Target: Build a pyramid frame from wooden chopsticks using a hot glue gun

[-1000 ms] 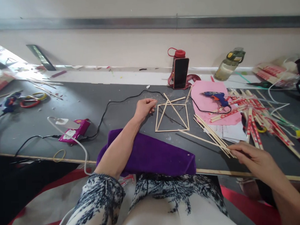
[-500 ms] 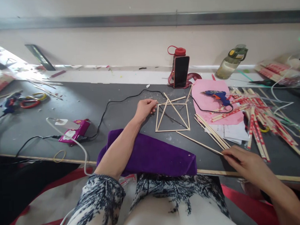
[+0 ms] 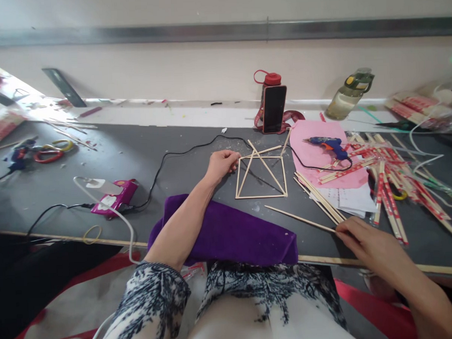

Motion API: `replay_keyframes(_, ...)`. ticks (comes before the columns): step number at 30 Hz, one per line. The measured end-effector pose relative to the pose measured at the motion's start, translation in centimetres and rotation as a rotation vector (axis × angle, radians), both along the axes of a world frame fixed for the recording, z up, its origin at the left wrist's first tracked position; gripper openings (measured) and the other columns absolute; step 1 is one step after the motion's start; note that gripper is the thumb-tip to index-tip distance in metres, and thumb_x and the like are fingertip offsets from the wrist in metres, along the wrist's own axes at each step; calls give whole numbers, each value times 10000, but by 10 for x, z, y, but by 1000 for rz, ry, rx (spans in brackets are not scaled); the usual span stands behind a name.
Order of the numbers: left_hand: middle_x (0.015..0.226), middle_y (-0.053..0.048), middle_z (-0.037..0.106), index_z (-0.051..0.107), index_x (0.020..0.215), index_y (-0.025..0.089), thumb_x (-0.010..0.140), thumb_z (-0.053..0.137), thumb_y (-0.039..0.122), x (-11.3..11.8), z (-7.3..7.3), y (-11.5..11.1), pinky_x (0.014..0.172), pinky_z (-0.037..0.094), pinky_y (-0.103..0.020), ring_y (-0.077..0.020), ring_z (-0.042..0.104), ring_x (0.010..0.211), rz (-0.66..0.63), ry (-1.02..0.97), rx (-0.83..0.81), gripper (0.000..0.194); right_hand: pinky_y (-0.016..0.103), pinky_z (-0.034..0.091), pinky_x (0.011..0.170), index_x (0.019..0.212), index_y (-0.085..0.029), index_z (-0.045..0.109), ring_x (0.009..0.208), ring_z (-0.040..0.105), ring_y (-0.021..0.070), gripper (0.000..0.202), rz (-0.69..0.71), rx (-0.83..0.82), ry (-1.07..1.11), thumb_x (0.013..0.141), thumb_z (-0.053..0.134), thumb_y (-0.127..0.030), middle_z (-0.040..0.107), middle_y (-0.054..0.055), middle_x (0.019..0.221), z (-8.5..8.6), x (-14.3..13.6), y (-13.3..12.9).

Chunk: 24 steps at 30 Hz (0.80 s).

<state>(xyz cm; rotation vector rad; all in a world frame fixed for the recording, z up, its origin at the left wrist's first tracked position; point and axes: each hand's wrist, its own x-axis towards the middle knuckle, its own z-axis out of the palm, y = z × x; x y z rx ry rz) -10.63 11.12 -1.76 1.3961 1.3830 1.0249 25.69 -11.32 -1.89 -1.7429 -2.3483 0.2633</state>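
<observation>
A frame of thin wooden sticks (image 3: 262,196) rests on the grey table, a square base with slanted sticks that cross above it. At its back left corner my left hand (image 3: 225,165) is closed, fingertips pinching the frame. My right hand (image 3: 365,239), near the table's front edge, pinches the end of a single wooden stick (image 3: 301,217) that points left toward the frame. Several loose sticks (image 3: 320,198) lie just beyond my right fingers, fanning away from them.
A blue glue gun (image 3: 328,145) lies on pink paper (image 3: 301,136). Red-wrapped chopsticks (image 3: 388,197) cover the right side. A phone (image 3: 275,109) leans on a red-capped bottle. Purple cloth (image 3: 240,234) lies in front; left are a pink power box (image 3: 117,198) and cables.
Both hands hold nearly the same positions and grips. The whole view has shifted very slightly.
</observation>
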Motion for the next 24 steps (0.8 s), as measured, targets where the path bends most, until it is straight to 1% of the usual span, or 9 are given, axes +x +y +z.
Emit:
replay_keyframes(7, 626, -15, 612, 661, 737, 131, 692, 623, 409, 0, -1, 0, 414, 374, -169, -68, 527, 473, -7, -7, 22, 284, 274, 508, 695, 1027, -251, 583, 803, 643, 161, 239, 2, -41, 34, 918, 410, -377, 642, 38, 985, -6, 6, 2)
replay_keyframes(11, 609, -10, 600, 661, 741, 127, 706, 618, 400, 1, 3, -2, 406, 362, -173, -73, 522, 468, 12, -16, 40, 279, 294, 510, 753, 986, -250, 586, 813, 643, 160, 248, 5, -77, 36, 935, 379, -376, 632, 35, 983, -6, 0, 3)
replay_keyframes(13, 614, -7, 600, 671, 754, 127, 721, 612, 390, 1, 10, -3, 419, 369, -176, -74, 521, 477, 52, 7, 113, 272, 295, 512, 758, 992, -248, 585, 805, 645, 157, 255, 6, -82, 38, 938, 372, -376, 631, 33, 983, -6, -3, 4)
replay_keyframes(16, 672, -8, 632, 700, 834, 147, 745, 613, 351, 5, 30, -9, 494, 413, -182, -78, 549, 549, 104, 73, 323, 239, 281, 516, 733, 1000, -251, 589, 798, 649, 151, 252, 19, -87, 44, 935, 380, -376, 634, 30, 987, -6, -6, 7)
replay_keyframes(18, 717, -12, 655, 705, 861, 165, 763, 612, 328, 11, 51, -22, 550, 436, -191, -84, 565, 605, 93, 114, 461, 212, 274, 518, 717, 992, -252, 596, 782, 650, 149, 247, 21, -78, 44, 930, 389, -372, 640, 30, 979, -5, -8, 9)
replay_keyframes(20, 718, -16, 658, 703, 807, 171, 780, 611, 323, 21, 77, -44, 580, 445, -206, -89, 563, 624, 44, 168, 581, 180, 271, 520, 702, 980, -251, 605, 758, 650, 148, 244, 23, -62, 47, 926, 394, -362, 648, 34, 963, -3, -9, 10)
replay_keyframes(22, 685, -16, 645, 682, 717, 176, 801, 601, 356, 32, 104, -76, 581, 449, -225, -93, 551, 607, -91, 227, 691, 215, 273, 522, 692, 979, -251, 609, 754, 651, 153, 242, 29, -54, 53, 922, 399, -358, 655, 41, 953, -1, -10, 11)
replay_keyframes(23, 674, -20, 637, 676, 692, 184, 826, 571, 386, 37, 116, -94, 578, 452, -236, -97, 551, 602, -221, 264, 730, 264, 275, 523, 691, 980, -251, 608, 765, 652, 158, 240, 31, -57, 57, 921, 401, -358, 657, 45, 956, 0, -10, 11)
replay_keyframes(24, 690, -29, 643, 680, 699, 196, 847, 539, 413, 40, 126, -113, 580, 459, -249, -108, 562, 617, -397, 311, 751, 298, 278, 523, 693, 981, -250, 606, 784, 653, 164, 238, 29, -66, 59, 920, 402, -355, 657, 50, 962, 1, -10, 10)
